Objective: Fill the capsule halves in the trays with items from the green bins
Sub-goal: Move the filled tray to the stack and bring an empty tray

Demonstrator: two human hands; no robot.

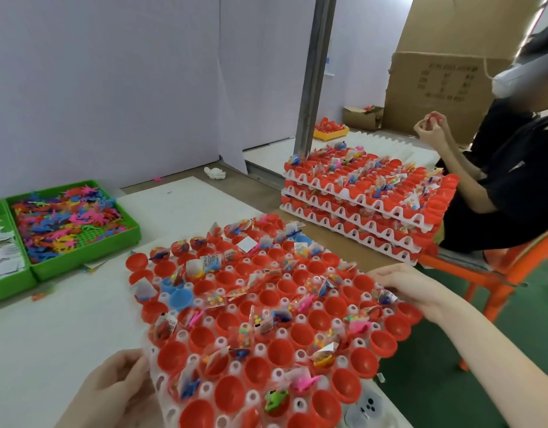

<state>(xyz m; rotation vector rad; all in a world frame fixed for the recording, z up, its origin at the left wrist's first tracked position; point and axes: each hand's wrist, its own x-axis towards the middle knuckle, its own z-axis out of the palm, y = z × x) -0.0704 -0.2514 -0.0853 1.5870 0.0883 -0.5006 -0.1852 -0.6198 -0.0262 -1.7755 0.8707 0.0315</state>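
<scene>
A white tray [289,276] of red capsule halves [280,352] fills the lower middle of the head view. Many halves hold small packets and coloured toys, others are bare, and two are blue [180,297]. My left hand [112,387] grips the tray's near left edge. At the tray's right edge, my right hand [411,288] holds on with curled fingers. One green bin [84,257] full of coloured plastic figures sits at the left. Beside it, at the far left, a second green bin [7,282] holds white paper slips.
A stack of filled trays [368,202] stands behind on the right. Another person in black sits on an orange chair [507,273] there, holding a red capsule. A yellow bin [330,131], cardboard boxes [436,88] and a metal post [316,72] stand farther back.
</scene>
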